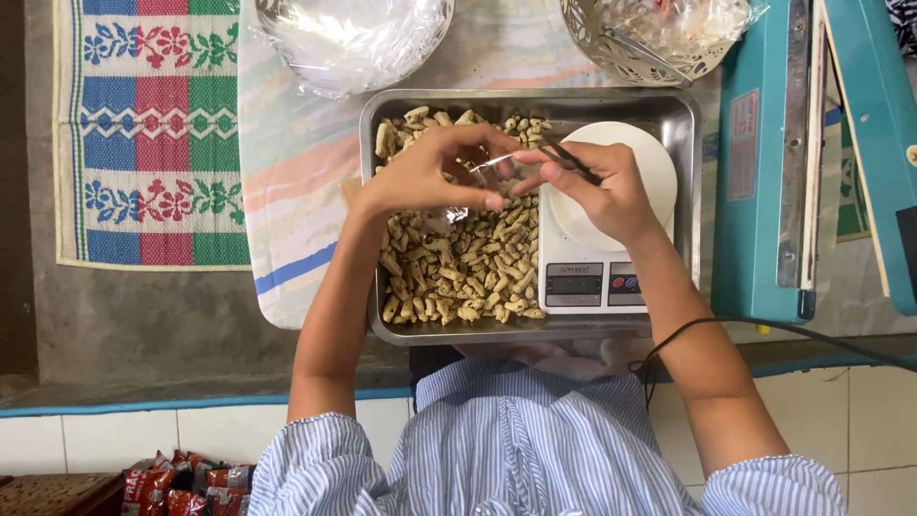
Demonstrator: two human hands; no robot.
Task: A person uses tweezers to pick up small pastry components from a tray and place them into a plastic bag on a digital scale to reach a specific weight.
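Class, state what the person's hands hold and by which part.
Both hands, left hand and right hand, pinch a small clear plastic bag at its top edge.

A shiny, brushed metal tray (pixel 669 110) holds matt, rough tan snack pieces (pixel 458 272) and a smooth white plastic scale (pixel 597 258). At twelve o'clock lie glossy clear plastic bags (pixel 349 38). At nine o'clock, a coarse woven mat (pixel 148 134) covers rough grey concrete floor (pixel 124 315).

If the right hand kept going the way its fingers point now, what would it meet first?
Probably the small clear bag that the right hand pinches with the left hand, whose fingers come next; depth is unclear.
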